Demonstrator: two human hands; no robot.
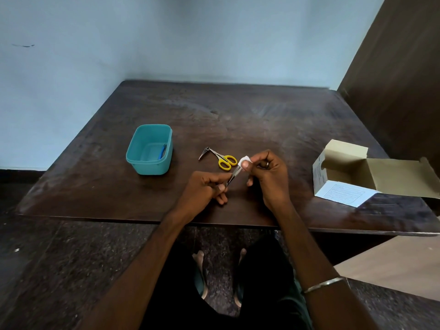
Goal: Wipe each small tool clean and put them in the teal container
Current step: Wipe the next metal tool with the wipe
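While our left hand (210, 185) pinches the lower end of a slim metal tool (232, 176), our right hand (264, 171) pinches a small white wipe (245, 160) around its upper end, both held just above the table (262, 120). The teal container (150, 150) stands well to the left with one blue tool (162, 151) already lying inside. Between the container and our hands lie the yellow-handled scissors (225, 159), touching or crossing a small folded metal tool (204, 153); we cannot tell which.

We think the main risk is the thin tool slipping from our left fingertips if the wipe drags hard along it, since the grip is only a pinch near one end. The tip could also pierce the wipe and prick a finger. A dropped tool might knock the scissors or slide off the near edge to the floor.

An open cardboard box (352, 173) sits at the right, with a pale printed label on its side; the print is too small and blurred for us to read, and we see no brand.
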